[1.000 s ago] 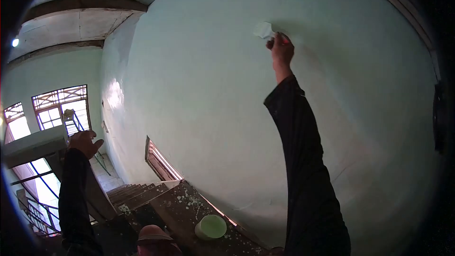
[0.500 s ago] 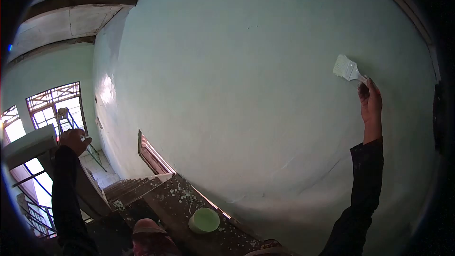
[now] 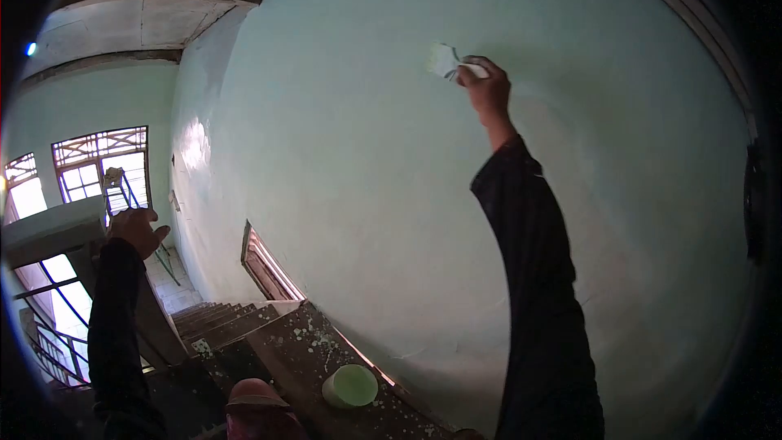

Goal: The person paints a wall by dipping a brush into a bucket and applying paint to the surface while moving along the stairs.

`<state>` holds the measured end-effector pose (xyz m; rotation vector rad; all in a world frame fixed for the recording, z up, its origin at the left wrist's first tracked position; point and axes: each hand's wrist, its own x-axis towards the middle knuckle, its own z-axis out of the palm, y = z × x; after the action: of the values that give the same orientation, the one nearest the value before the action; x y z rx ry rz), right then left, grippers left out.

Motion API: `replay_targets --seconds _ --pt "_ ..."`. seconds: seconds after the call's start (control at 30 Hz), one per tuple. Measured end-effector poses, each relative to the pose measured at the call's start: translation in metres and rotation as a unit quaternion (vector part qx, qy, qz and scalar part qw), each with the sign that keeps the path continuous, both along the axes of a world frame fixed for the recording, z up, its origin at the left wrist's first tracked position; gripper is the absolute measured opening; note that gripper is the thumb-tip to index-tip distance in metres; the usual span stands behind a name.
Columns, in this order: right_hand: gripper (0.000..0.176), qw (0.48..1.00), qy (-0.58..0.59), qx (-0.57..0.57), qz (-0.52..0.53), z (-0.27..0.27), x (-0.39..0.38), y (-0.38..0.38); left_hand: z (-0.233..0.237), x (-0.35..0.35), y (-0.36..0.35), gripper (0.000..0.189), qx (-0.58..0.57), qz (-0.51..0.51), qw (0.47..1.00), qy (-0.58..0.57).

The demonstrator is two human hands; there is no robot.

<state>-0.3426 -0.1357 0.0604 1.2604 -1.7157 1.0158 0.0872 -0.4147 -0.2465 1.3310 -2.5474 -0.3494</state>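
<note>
My right hand (image 3: 490, 91) is closed round the handle of a paintbrush (image 3: 445, 60) at the upper middle. The pale-coated bristles point left and lie on or very near the pale green wall (image 3: 366, 155). At the left, my left hand (image 3: 137, 232) is by the end of a thick pale ledge (image 3: 57, 228), thumb and fingers apart and nothing seen in them; whether it touches the ledge is unclear. Low in the middle, a round container (image 3: 350, 386) with pale green contents stands on a dark, paint-spattered surface (image 3: 301, 346).
Stairs (image 3: 216, 319) descend at the lower left, beside a wood-framed opening (image 3: 269, 265) in the wall. A stepladder (image 3: 122, 191) stands before a barred window (image 3: 81, 179). Part of a reddish object (image 3: 257, 411) shows at the bottom edge.
My right hand has moved left and up with the paintbrush, and the arm now reaches across the wall. My left hand keeps its place by the ledge. The view has shifted slightly.
</note>
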Motion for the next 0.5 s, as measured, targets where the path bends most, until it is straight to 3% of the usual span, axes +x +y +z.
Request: replay_targets --seconds 0.1,0.17,0.2,0.33,0.5 --pt "0.019 1.0 0.007 -0.026 -0.014 -0.012 -0.031 -0.017 0.003 0.002 0.002 0.044 -0.007 0.0 1.0 -0.007" --pt "0.014 0.988 0.125 -0.063 -0.064 -0.009 -0.046 -0.005 0.004 0.002 0.002 0.044 -0.011 0.001 1.0 -0.009" --pt "0.014 0.998 -0.008 -0.057 -0.037 -0.006 -0.043 0.014 0.003 0.002 0.001 0.043 -0.019 -0.007 1.0 -0.008" --pt "0.018 0.977 -0.149 -0.103 0.114 0.011 -0.02 0.13 -0.009 0.003 -0.007 0.044 -0.03 -0.018 0.999 0.008" --pt "0.026 0.961 -0.196 -0.191 0.026 0.039 0.055 0.286 -0.01 0.003 -0.006 0.044 -0.052 -0.019 0.998 0.027"
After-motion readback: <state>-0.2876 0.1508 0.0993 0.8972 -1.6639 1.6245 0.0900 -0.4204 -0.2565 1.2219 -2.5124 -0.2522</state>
